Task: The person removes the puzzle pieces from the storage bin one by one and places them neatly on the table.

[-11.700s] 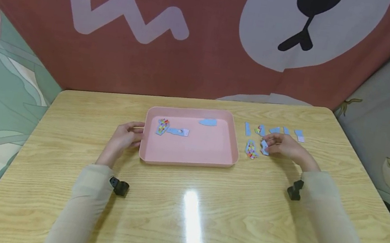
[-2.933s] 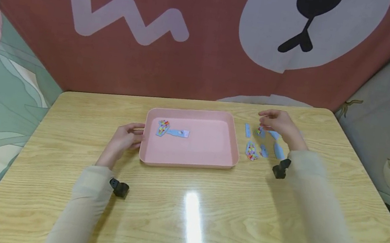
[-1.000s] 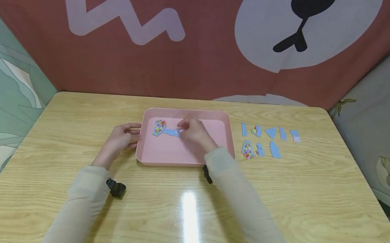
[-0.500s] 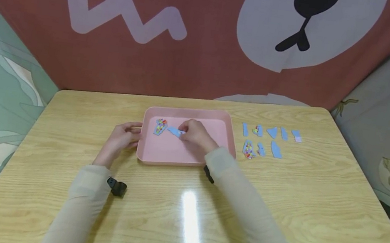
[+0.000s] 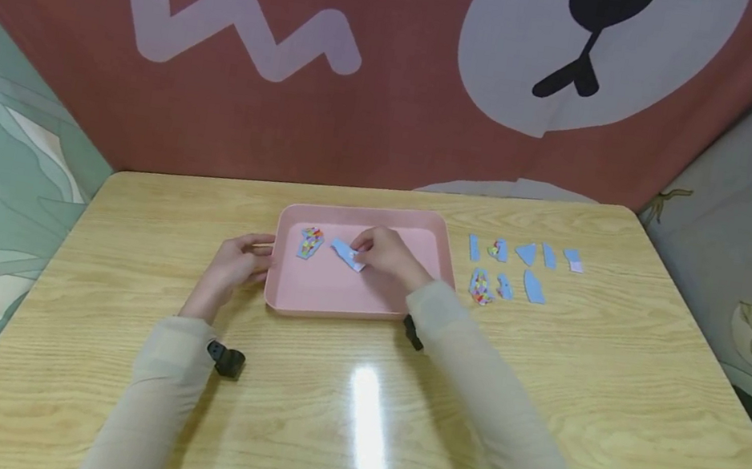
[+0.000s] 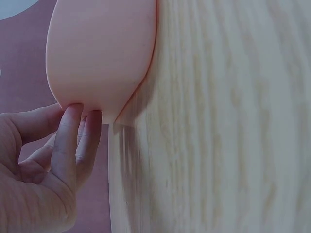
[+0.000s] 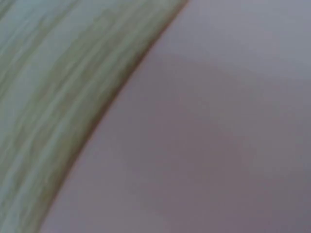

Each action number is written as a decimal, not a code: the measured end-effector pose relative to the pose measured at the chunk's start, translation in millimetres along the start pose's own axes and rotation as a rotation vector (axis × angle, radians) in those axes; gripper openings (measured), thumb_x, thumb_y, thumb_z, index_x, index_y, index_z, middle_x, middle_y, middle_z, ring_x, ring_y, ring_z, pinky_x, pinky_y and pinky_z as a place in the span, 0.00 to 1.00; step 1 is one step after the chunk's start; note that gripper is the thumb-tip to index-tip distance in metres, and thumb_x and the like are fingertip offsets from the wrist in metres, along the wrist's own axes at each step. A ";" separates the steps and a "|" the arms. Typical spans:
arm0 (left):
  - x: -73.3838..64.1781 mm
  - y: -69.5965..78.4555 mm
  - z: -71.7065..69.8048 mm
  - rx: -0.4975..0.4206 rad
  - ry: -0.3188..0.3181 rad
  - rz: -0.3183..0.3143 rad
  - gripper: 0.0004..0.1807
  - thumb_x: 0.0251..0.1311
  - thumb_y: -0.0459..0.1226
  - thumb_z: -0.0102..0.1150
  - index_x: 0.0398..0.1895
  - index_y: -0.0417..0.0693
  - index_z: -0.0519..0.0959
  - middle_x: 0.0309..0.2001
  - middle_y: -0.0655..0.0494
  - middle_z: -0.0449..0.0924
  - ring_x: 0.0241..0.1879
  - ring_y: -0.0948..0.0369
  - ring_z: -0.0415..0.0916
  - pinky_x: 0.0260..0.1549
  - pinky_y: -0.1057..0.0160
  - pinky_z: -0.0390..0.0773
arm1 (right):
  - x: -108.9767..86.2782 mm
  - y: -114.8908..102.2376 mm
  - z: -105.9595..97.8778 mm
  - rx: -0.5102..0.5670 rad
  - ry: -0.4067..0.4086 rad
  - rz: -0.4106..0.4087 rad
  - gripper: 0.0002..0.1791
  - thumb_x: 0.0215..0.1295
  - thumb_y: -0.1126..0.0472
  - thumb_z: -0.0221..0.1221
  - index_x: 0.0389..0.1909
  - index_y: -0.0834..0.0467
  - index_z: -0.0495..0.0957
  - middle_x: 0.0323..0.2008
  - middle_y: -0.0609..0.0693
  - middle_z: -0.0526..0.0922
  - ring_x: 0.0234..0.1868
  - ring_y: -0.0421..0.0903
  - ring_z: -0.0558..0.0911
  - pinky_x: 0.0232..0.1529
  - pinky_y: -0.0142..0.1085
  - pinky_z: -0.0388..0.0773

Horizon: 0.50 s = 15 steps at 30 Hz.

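Note:
A shallow pink tray lies on the table. My left hand is at its left end, and in the left wrist view the fingertips touch the outside of the tray wall. Inside the tray, my right hand pinches a long light-blue puzzle piece with a whitish end, which lies slanted. To its left, apart from it, is a blue puzzle piece with a multicoloured pattern. The right wrist view shows only blurred tray floor and wood, no fingers.
Right of the tray, several flat blue puzzle pieces lie in two rows, among them a colourful one, a plain pointed one and one with a white corner. A patterned wall covering stands behind the table.
My right hand came from the loose pieces into the tray and turned the long blue piece from level to slanted, away from the colourful one. Earlier, a plain blue piece left the tray.

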State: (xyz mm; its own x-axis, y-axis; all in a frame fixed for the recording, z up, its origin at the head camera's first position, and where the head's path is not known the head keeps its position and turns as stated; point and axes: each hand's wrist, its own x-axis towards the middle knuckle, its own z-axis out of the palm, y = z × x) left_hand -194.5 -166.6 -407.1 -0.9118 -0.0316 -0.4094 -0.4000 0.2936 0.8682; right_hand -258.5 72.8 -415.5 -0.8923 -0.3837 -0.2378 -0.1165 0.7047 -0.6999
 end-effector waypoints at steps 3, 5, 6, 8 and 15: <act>0.3 -0.1 -0.3 0.000 0.000 -0.002 0.27 0.67 0.29 0.48 0.70 0.42 0.62 0.65 0.38 0.68 0.38 0.72 0.75 0.35 0.78 0.79 | -3.7 1.0 -5.4 0.047 -0.014 0.012 0.13 0.62 0.69 0.58 0.47 0.65 0.81 0.45 0.59 0.83 0.46 0.48 0.79 0.45 0.30 0.77; 0.3 -0.2 -0.4 0.004 -0.003 0.000 0.28 0.67 0.30 0.48 0.70 0.42 0.61 0.66 0.38 0.67 0.37 0.73 0.75 0.34 0.79 0.79 | -5.4 3.0 -9.5 0.084 -0.028 0.015 0.14 0.62 0.69 0.57 0.48 0.66 0.79 0.45 0.58 0.81 0.42 0.45 0.78 0.41 0.27 0.76; 0.3 -0.2 -0.5 0.005 -0.002 -0.001 0.27 0.67 0.30 0.48 0.70 0.42 0.62 0.66 0.38 0.67 0.36 0.73 0.75 0.34 0.79 0.79 | -6.1 4.2 -11.8 0.112 -0.037 0.015 0.15 0.61 0.70 0.56 0.49 0.67 0.78 0.44 0.58 0.81 0.40 0.44 0.77 0.38 0.27 0.76; -0.1 0.1 -0.6 0.004 -0.003 0.001 0.28 0.67 0.30 0.49 0.70 0.42 0.62 0.66 0.38 0.67 0.36 0.73 0.75 0.34 0.79 0.79 | -8.3 5.7 -17.2 0.165 -0.057 0.011 0.17 0.61 0.71 0.55 0.52 0.68 0.75 0.42 0.57 0.79 0.36 0.42 0.75 0.35 0.26 0.75; -0.6 -0.1 -0.6 -0.008 -0.005 0.008 0.28 0.67 0.29 0.48 0.70 0.41 0.61 0.66 0.37 0.67 0.39 0.72 0.75 0.36 0.78 0.79 | -17.2 9.7 -39.4 0.269 -0.100 -0.037 0.36 0.60 0.72 0.53 0.71 0.58 0.57 0.38 0.55 0.76 0.31 0.44 0.77 0.39 0.36 0.79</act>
State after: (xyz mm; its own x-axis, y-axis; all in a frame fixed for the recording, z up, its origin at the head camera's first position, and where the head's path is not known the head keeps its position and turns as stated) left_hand -194.0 -167.2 -406.8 -0.9146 -0.0240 -0.4037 -0.3932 0.2860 0.8738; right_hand -261.5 109.7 -391.6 -0.8409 -0.4721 -0.2647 -0.0163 0.5109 -0.8595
